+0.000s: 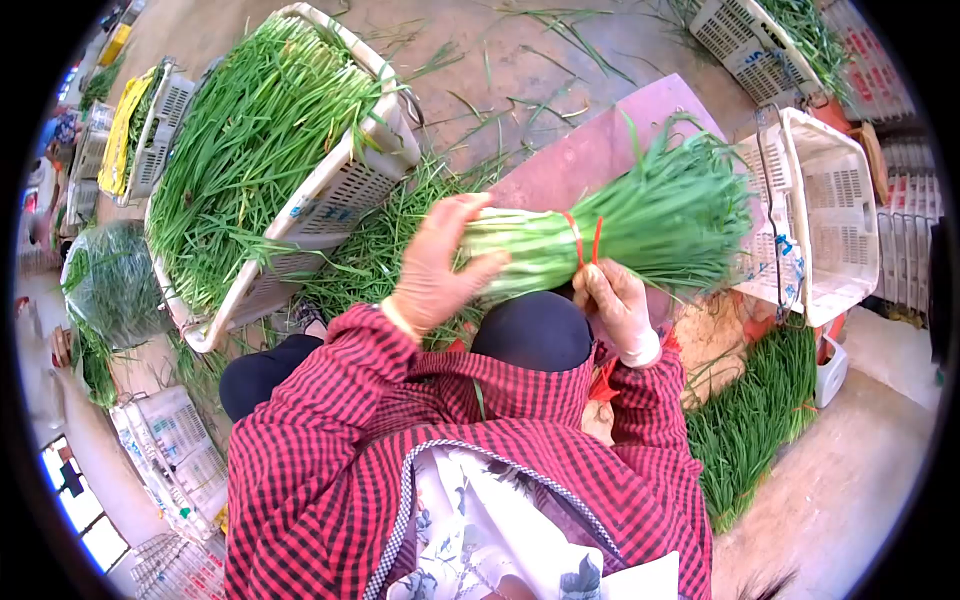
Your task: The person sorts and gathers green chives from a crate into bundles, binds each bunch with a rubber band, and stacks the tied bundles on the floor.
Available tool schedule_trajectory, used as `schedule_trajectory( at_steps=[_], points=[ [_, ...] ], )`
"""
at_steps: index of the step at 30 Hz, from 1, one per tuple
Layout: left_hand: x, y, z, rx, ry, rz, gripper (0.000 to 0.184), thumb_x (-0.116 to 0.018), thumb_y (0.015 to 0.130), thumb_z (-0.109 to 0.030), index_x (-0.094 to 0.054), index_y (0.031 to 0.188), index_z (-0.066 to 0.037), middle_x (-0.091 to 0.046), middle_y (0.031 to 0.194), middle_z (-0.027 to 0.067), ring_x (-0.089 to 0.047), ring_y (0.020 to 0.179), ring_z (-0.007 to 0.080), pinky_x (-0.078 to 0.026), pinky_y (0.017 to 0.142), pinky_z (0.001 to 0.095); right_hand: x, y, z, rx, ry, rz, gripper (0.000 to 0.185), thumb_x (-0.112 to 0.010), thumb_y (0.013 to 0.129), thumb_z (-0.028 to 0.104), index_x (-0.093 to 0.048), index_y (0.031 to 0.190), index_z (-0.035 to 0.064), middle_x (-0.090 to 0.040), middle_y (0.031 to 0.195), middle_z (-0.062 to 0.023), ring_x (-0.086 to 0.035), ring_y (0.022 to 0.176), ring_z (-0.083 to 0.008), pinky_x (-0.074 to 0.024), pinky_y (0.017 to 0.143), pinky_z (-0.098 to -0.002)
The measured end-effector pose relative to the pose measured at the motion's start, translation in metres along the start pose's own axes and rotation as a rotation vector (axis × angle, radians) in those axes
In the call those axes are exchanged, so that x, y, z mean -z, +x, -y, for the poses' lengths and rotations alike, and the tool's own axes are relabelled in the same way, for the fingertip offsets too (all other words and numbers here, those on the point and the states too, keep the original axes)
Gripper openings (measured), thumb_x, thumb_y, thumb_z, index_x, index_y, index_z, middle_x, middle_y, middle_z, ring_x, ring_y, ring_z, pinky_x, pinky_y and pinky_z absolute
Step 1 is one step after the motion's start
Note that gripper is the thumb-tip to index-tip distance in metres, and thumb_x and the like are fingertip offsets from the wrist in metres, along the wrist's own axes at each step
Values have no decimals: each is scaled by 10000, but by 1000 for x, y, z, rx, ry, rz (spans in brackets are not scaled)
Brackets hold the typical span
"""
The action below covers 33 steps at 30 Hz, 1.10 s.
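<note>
A thick bundle of green chives (pixel 650 215) lies across my lap and a pinkish board, pale stems to the left and leaves to the right. My left hand (pixel 435 265), in a thin glove, cups the stem ends, thumb in front and fingers over the far side. A red tie (pixel 574 238) circles the bundle near its middle, one part of it standing up loose. Just below, my right hand (pixel 612 300), also gloved, is closed in a pinch on the tie. Behind the bundle shows the pinkish board (pixel 560 160).
A large white crate (pixel 345 190) heaped with chives stands at left. Another white crate (pixel 835 210) is at right, with a pile of chives (pixel 760 420) below it. Loose leaves (pixel 390 225) litter the floor. A further crate (pixel 750 45) stands at upper right.
</note>
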<state>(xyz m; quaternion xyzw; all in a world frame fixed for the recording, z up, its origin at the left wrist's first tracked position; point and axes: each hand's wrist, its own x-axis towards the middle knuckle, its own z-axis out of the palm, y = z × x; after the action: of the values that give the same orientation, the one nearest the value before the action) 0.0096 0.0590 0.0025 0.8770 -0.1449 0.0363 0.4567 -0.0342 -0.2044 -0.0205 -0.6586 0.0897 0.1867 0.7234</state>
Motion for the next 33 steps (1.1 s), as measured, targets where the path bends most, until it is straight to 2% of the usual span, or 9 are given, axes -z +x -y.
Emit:
schedule_trajectory(
  at_steps=[3,9,11,15,23,25,28,29,33],
  points=[
    [23,-5,11,144,-131,-227,169,-666,853,-18,-689,1018,-41,-624,981,64,-608,823,137,-500,731,249,0,-17,-21,-4,-52,-45,268,-585,1007,226,-654,850,21,-571,667,21,-484,595,-44,-391,560,-205],
    [33,24,2,-1,-62,-140,143,-677,823,-2,-718,944,-67,-654,951,73,-649,816,200,-511,747,293,-1,-9,-20,81,-197,-69,256,-599,995,201,-656,848,-1,-583,667,19,-494,590,-47,-403,558,-214],
    [34,33,-5,-25,70,13,245,-727,823,-83,-694,1063,-46,-636,1099,94,-631,1002,226,-497,904,313,-5,-7,-16,88,-206,-78,249,-586,998,191,-655,852,1,-572,640,11,-503,579,-55,-408,553,-223],
    [-13,54,-37,-286,528,460,1041,-787,675,-543,-389,1403,86,-445,1444,234,-397,1378,373,-286,1163,427,-15,-1,-6,66,-36,-124,299,-553,1012,197,-608,785,10,-568,653,-7,-502,587,-71,-417,555,-240],
    [-69,66,-30,-75,542,715,1121,-826,617,-524,-338,1440,60,-506,1377,211,-538,1226,347,-430,1041,416,-20,-4,13,-31,170,-149,346,-567,1000,208,-548,692,51,-506,593,29,-417,525,-44,-339,491,-225],
    [-72,65,-38,-48,542,682,836,-797,675,-399,-486,1323,27,-615,1207,190,-623,1101,333,-504,925,398,-31,8,25,-76,353,-149,351,-564,988,212,-535,672,64,-465,564,37,-401,491,-49,-317,452,-240],
    [-72,65,-33,-299,694,473,299,-653,785,-263,-662,1010,-67,-680,889,125,-670,903,297,-536,753,416,-56,46,33,468,-70,-201,230,-610,947,188,-586,778,33,-499,601,-6,-456,508,-107,-385,476,-282],
    [-63,66,-41,-280,757,490,296,-642,794,-266,-665,1026,-83,-673,881,104,-659,877,297,-519,748,409,-62,45,45,280,232,-95,182,-642,923,177,-586,839,26,-520,631,-42,-478,513,-163,-425,493,-317],
    [-20,58,-41,-695,556,376,379,-626,801,-235,-625,1148,-83,-664,982,91,-630,961,288,-475,853,427,-61,19,105,776,-476,-104,463,-720,844,225,-599,1234,7,-654,811,-134,-649,744,-354,-538,720,-382]
  ],
)
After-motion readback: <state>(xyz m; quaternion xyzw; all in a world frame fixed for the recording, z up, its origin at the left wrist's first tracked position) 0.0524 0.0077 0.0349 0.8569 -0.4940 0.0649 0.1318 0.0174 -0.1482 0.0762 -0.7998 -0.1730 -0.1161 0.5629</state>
